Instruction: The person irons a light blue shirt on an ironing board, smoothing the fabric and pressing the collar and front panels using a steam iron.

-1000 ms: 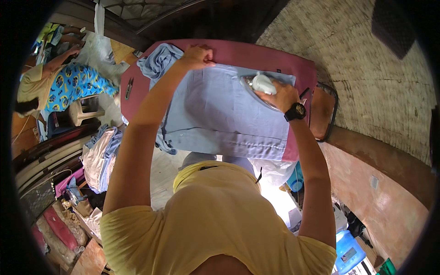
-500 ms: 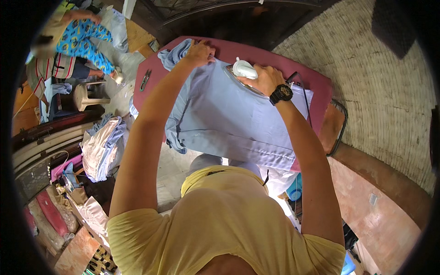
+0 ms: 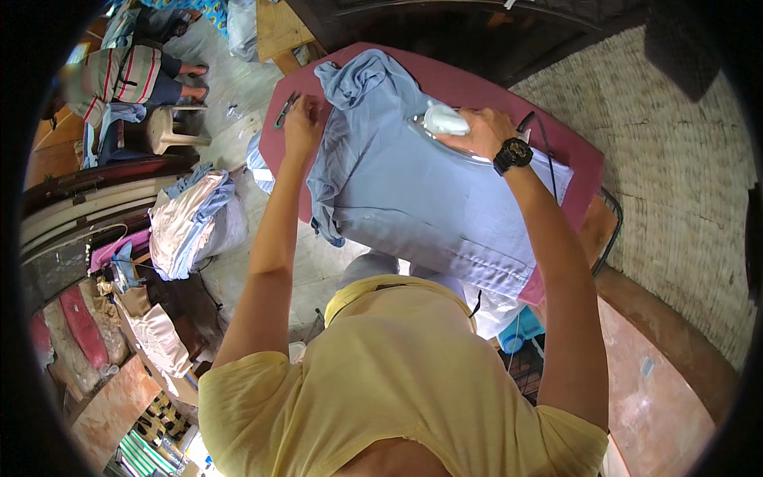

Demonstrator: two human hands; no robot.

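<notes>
A light blue garment (image 3: 429,191) is spread over a maroon-covered ironing board (image 3: 576,151), its far-left part bunched up. My right hand (image 3: 485,133), with a black watch on the wrist, is closed around the handle of a white iron (image 3: 445,121). The iron's soleplate rests on the garment near the far edge. My left hand (image 3: 302,127) is at the board's left end, off the garment, its fingers apart and partly curled. Right beside those fingers lies a small pair of dark green thread snips (image 3: 284,111); whether they touch is unclear.
The iron's black cord (image 3: 548,147) runs along the board's right side. A heap of clothes (image 3: 195,222) stands to the left. Beyond it are a beige plastic chair (image 3: 171,131) and another person in a striped shirt (image 3: 119,75). A metal frame (image 3: 612,230) sticks out at the right.
My left hand has left the bunched cloth and moved left to the thread snips. My right hand still holds the iron on the garment. The whole view has shifted somewhat.
</notes>
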